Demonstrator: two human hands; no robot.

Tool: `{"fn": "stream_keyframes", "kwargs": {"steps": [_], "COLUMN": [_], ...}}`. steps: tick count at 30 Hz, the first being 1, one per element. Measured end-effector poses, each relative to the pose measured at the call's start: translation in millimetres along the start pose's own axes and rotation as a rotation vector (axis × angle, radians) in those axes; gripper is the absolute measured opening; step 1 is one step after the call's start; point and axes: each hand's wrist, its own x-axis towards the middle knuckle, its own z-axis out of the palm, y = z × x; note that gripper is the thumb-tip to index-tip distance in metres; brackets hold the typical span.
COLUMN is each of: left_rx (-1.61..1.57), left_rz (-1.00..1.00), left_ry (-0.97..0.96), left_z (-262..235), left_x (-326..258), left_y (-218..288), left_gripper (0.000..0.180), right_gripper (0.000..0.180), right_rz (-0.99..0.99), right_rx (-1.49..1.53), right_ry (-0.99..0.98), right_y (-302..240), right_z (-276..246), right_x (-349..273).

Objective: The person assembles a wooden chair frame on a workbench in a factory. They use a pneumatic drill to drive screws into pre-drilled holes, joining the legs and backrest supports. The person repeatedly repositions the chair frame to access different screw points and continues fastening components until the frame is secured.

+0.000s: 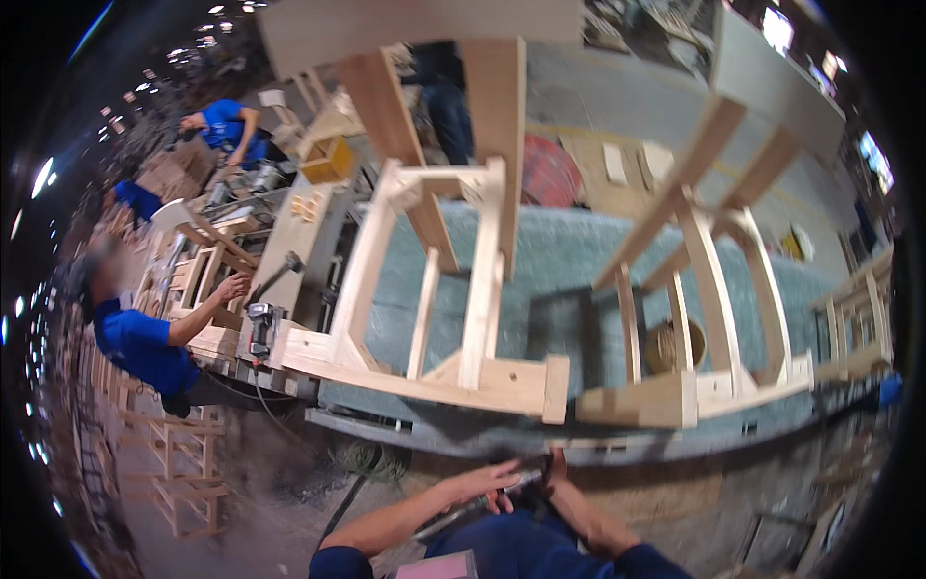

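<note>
Close to my body, below the front edge of the worktable, my left hand (484,482) and my right hand (559,480) are together at a dark hand-held tool (526,479). Its exact kind is blurred and partly covered by my fingers. Both hands look closed around it, with a small orange-red part showing by the left fingers. Just beyond them, a pale wooden chair frame (424,379) rests on the green worktable (569,275), its long legs and broad panel reaching away. To its right lies a second wooden chair frame (714,289). Neither hand touches the frames.
A cordless power tool (260,328) and a hammer (280,275) lie on the bench at left, near a yellow box (328,159). A co-worker in blue (145,343) works there; others are farther back. A round container (666,347) sits behind the right frame.
</note>
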Motion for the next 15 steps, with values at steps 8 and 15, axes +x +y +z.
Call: {"fn": "stream_keyframes", "kwargs": {"steps": [8, 15], "left_rx": [0.373, 0.103], "left_rz": [-0.108, -0.282], "left_ry": [0.438, 0.734], "left_z": [-8, -18], "left_x": [-27, -68], "left_y": [-27, -54], "left_gripper": [0.093, 0.094], "right_gripper": [0.057, 0.062], "right_rz": [-0.365, -0.156], "right_rx": [-1.462, -0.910], "right_ry": [0.423, 0.912], "right_y": [-21, -83], "right_z": [-99, -92], "right_x": [31, 34]}}
